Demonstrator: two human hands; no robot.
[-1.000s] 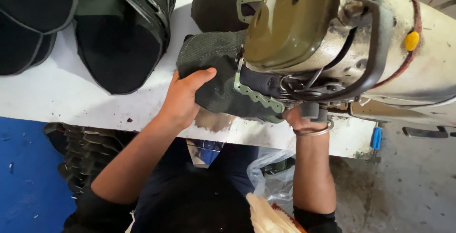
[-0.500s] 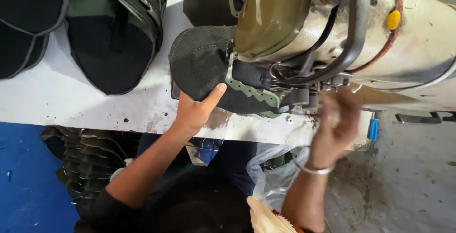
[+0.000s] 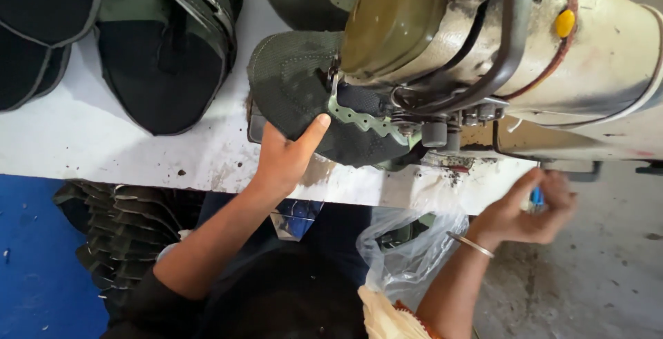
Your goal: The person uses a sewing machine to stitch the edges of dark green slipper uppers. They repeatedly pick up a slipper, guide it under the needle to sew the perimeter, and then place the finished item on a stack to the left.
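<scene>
At centre frame, the left hand presses spread fingers under a green shoe upper beneath the sewing machine, while the right hand, lower right, pinches a small blue object.

White bench; shoe uppers, sewing machine.

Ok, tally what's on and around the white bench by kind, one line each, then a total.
Sewing machine: 1
Dark green shoe upper under the machine, left hand touching it: 1
Other dark shoe uppers on the bench, partly cut off: at least 3
Stack of dark pieces below the bench: 1
Clear plastic bag: 1
Small blue item at the right hand: 1
Total: at least 8
</scene>
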